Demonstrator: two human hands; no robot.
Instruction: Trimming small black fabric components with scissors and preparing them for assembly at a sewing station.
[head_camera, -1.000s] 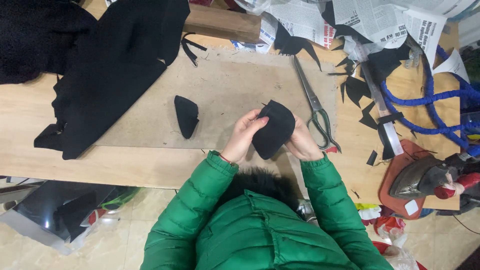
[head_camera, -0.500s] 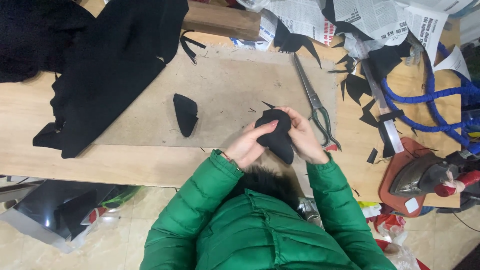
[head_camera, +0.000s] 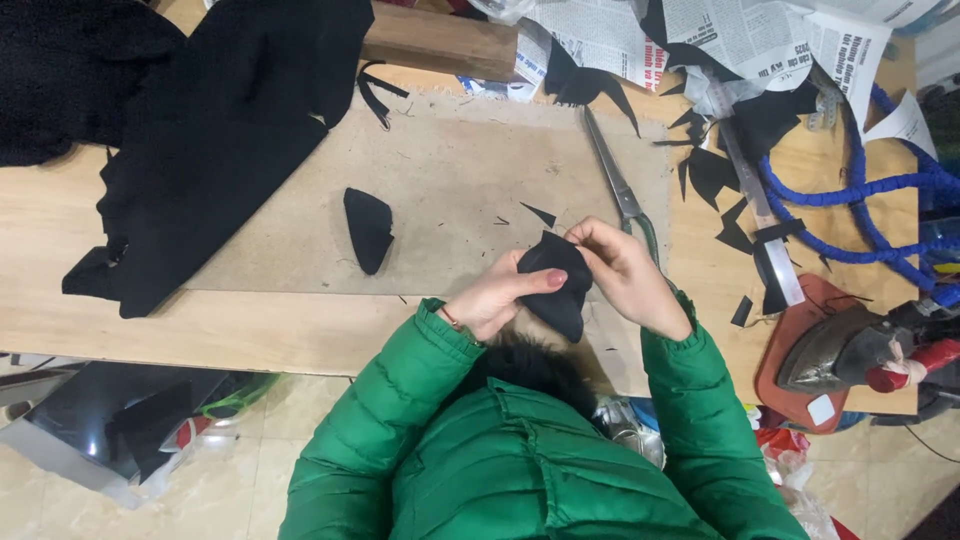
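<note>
Left hand (head_camera: 497, 298): closed around the lower left edge of a small black fabric piece (head_camera: 556, 284), thumb laid across its face.
Right hand (head_camera: 625, 272): fingers pinched on the upper right corner of the same piece, gripping it from the far side.
Fabric piece: held up just above the near edge of the surface (head_camera: 250, 335), between both hands, over the brown cutting board (head_camera: 470, 190).
What has changed: a second ago the piece was spread out as a broad flat oval; now it is bunched and folded in on itself, noticeably smaller, and the hands have drawn closer together.
What that suggests: to my eye the person is folding or shaping the cut piece rather than trimming it.
Scissors (head_camera: 620, 190): lying untouched on the board, just beyond the right hand.
Second cut piece (head_camera: 368, 229): a similar dark shape resting flat on the board, apart to the left.
Large black cloth (head_camera: 210, 130): draped over the far left of the surface.
Iron (head_camera: 850, 345): sitting on its red stand at the right.
</note>
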